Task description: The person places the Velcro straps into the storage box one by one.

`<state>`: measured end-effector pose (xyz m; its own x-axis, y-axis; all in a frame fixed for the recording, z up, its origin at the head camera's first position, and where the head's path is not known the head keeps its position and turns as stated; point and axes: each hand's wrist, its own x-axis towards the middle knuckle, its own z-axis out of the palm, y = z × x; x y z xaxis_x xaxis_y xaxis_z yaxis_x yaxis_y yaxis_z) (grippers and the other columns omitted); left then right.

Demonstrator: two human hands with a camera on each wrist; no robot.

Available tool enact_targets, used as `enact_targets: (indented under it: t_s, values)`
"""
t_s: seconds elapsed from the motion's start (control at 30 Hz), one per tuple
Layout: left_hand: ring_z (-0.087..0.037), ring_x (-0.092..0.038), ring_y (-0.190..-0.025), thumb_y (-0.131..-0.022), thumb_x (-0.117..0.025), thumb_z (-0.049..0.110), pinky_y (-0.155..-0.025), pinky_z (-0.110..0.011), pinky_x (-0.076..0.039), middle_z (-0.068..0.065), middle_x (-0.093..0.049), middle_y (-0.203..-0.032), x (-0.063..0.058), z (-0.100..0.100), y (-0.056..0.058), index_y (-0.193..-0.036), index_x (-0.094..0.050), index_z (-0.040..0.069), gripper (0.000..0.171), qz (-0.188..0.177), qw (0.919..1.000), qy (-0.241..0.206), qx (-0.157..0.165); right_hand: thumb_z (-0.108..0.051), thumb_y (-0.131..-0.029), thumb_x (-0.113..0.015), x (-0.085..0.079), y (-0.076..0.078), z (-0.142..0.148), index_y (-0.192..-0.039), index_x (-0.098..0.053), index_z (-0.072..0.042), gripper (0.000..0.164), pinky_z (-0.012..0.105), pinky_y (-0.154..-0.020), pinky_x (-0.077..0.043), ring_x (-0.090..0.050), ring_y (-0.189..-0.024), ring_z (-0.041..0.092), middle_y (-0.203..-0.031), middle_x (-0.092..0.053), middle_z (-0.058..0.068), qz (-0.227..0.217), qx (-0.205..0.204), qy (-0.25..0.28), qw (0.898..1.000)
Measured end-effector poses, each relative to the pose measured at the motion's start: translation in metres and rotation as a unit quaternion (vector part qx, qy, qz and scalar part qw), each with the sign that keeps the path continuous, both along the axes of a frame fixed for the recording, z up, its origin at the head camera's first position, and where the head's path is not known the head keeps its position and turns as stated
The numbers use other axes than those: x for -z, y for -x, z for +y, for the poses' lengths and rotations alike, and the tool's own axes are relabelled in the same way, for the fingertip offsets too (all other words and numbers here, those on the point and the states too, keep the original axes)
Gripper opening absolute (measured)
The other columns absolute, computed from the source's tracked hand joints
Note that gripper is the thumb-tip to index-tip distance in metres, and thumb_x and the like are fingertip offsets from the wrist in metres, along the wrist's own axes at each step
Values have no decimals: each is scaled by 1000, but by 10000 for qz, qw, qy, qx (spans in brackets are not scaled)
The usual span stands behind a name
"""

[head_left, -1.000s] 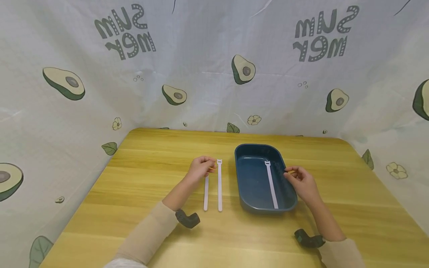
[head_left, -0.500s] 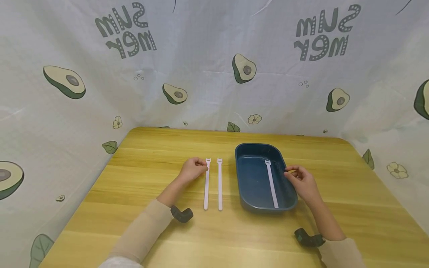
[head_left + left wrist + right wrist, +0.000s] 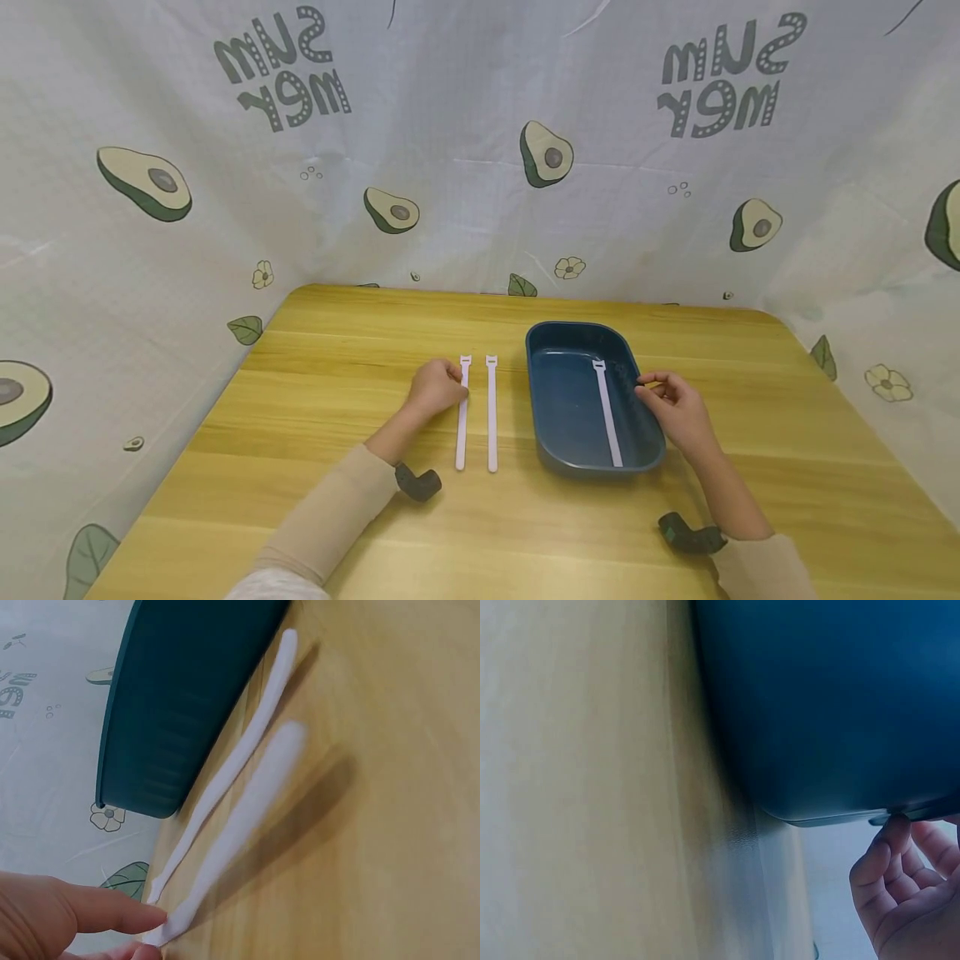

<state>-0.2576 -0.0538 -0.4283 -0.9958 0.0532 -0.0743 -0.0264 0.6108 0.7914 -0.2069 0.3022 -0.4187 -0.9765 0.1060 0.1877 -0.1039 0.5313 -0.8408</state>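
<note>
Two white hook-and-loop cable ties lie side by side on the wooden table, lengthwise. My left hand [image 3: 435,388] pinches the left cable tie [image 3: 461,433] near its slotted head; in the left wrist view its tail casts a wide shadow on the wood. The right cable tie [image 3: 492,421] lies untouched beside it. A third cable tie [image 3: 609,417] rests inside a dark blue plastic bin [image 3: 566,417]. At the bin's right side, my right hand [image 3: 678,410] grips the rim between thumb and fingers; the right wrist view shows the thumb tip at the rim.
The yellowish wooden table [image 3: 337,358] ends at a white curtain [image 3: 465,100] printed with avocados, which also hangs along the left and right sides. A dark camera mount [image 3: 417,483] sits on the left wrist, another mount [image 3: 692,533] on the right.
My left hand first drew back left from the left tie's head, then came slightly nearer and closed its fingers just below the head. The right hand and bin stayed put.
</note>
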Motion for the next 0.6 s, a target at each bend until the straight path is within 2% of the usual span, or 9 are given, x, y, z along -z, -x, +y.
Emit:
enact_targets:
  t_s: [0.3, 0.6]
  values:
    - [-27, -61, -87, -77, -75, 2, -77, -38, -52, -12, -66, -96, 2, 6, -1, -97, -67, -2, 22, 24, 9993, 330, -188, -17, -97, -63, 1, -1, -1, -113, -58, 6, 29, 19, -58, -42, -52, -67, 8, -80, -57, 4, 32, 7, -2, 10000]
    - [-21, -56, -72, -77, -73, 3, -62, -30, -48, -7, -61, -80, 4, 6, 1, -80, -65, 4, 9, -38, 9990, 368, -266, -14, -96, -63, 3, 1, 1, -113, -58, 6, 27, 19, -58, -43, -53, -67, 9, -78, -57, -2, 97, 0, -19, 10000]
